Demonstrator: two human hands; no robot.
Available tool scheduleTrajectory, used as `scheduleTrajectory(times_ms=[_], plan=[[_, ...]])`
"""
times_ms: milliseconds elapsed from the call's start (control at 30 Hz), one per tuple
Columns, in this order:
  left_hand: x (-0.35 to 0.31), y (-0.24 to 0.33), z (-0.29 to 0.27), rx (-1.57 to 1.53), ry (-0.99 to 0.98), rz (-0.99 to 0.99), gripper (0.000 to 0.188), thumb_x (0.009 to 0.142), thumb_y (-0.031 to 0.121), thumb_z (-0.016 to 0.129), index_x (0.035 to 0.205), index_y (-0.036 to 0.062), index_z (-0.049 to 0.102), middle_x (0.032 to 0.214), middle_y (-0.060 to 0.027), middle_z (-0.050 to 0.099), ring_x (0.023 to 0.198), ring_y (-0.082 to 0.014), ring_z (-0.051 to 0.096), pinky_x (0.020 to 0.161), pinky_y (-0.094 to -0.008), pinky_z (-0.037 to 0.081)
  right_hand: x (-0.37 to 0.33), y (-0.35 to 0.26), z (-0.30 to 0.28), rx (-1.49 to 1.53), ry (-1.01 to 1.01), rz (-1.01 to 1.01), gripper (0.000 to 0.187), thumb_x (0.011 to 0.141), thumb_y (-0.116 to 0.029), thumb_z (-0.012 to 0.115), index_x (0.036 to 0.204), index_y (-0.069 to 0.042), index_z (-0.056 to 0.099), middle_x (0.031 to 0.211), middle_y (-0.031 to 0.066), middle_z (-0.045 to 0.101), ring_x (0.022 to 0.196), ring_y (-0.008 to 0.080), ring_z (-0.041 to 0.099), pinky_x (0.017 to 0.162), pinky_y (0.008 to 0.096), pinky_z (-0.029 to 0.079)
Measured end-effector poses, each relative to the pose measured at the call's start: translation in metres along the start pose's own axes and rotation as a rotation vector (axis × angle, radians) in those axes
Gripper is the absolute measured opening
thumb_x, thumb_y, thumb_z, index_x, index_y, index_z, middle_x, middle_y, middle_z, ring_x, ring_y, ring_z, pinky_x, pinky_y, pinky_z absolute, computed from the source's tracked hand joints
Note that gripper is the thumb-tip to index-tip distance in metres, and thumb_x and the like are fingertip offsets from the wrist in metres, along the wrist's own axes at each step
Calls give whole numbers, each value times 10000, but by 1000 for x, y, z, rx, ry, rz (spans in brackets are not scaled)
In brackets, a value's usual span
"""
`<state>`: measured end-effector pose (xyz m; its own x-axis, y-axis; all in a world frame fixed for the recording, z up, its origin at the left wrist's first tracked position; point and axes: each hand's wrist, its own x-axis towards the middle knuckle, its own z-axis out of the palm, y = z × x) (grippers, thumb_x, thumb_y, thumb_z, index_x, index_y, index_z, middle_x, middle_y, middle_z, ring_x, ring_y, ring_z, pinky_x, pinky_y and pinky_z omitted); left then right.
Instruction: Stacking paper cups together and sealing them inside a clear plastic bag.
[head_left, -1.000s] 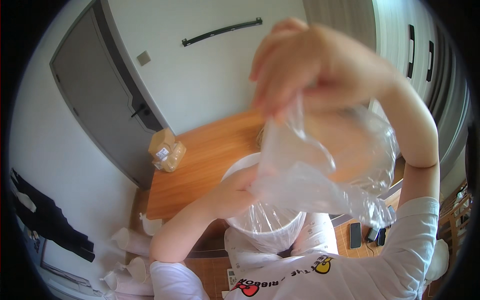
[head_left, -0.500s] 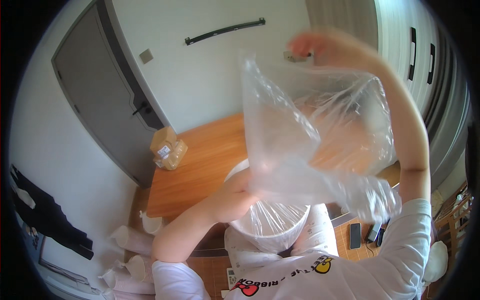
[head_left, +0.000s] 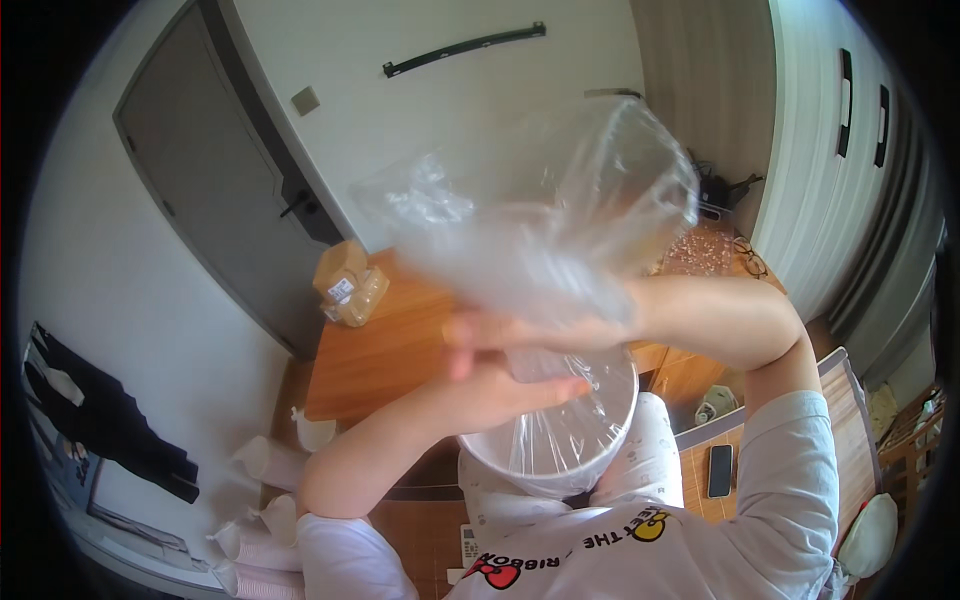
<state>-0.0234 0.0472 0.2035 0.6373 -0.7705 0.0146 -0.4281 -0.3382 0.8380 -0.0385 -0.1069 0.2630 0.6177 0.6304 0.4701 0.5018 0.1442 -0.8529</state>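
Observation:
A white bucket [head_left: 600, 470] stands between my legs, and a clear plastic bag [head_left: 620, 190] lines it and billows up over the table. My left hand [head_left: 510, 393] is at the bucket's far left, closed around the gathered bag, with its thumb stretched out over the lined opening. My right hand [head_left: 500, 332] crosses above it from the right, with its fingers pointing left. Motion smears those fingers, and the gathered bag lies over the back of that hand and wrist. What the right fingers grip, if anything, cannot be made out.
A wooden table [head_left: 370, 350] stands ahead, with brown cardboard boxes [head_left: 348, 285] at its left and eyeglasses [head_left: 752, 258] at its right. Several white buckets [head_left: 270, 462] lie on the floor at left. A phone [head_left: 720, 470] lies on the floor at right.
My right hand has come down and left from high on the right, to just above my left hand. The bag has swung left, and its loose part on the right is now gathered over the hands.

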Motion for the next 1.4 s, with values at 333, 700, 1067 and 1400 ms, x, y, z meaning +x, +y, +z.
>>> scheduleTrajectory(times_ms=[333,700,1067,1400], plan=[[-28,60,-21,262,-76,-457,717,876,476,692,1354,-24,502,1440,-172,452,1380,-257,356,1104,-386,343,2,12,13,-496,-188,-44,320,725,-159,620,998,8,626,873,240,651,786,382,658,710,430,537],[-10,8,3,-274,-187,89,374,895,262,723,1201,56,657,1220,-95,568,1194,-205,521,1033,-349,408,36,45,10,-238,-156,-88,362,906,-314,689,1119,-30,618,954,82,659,832,156,630,750,320,537],[-22,25,21,-199,-190,169,162,954,143,607,1067,71,698,1162,-49,583,1138,-188,536,961,-317,433,21,17,-7,832,-39,423,383,1000,-451,525,789,-133,490,697,-32,525,567,81,463,565,241,455],[-36,29,9,-338,-226,133,87,835,-4,699,835,71,654,1364,-120,495,1123,-147,526,953,-313,434,-40,115,-52,170,277,-105,528,886,-562,637,675,-97,500,790,40,554,743,160,516,603,302,383]])
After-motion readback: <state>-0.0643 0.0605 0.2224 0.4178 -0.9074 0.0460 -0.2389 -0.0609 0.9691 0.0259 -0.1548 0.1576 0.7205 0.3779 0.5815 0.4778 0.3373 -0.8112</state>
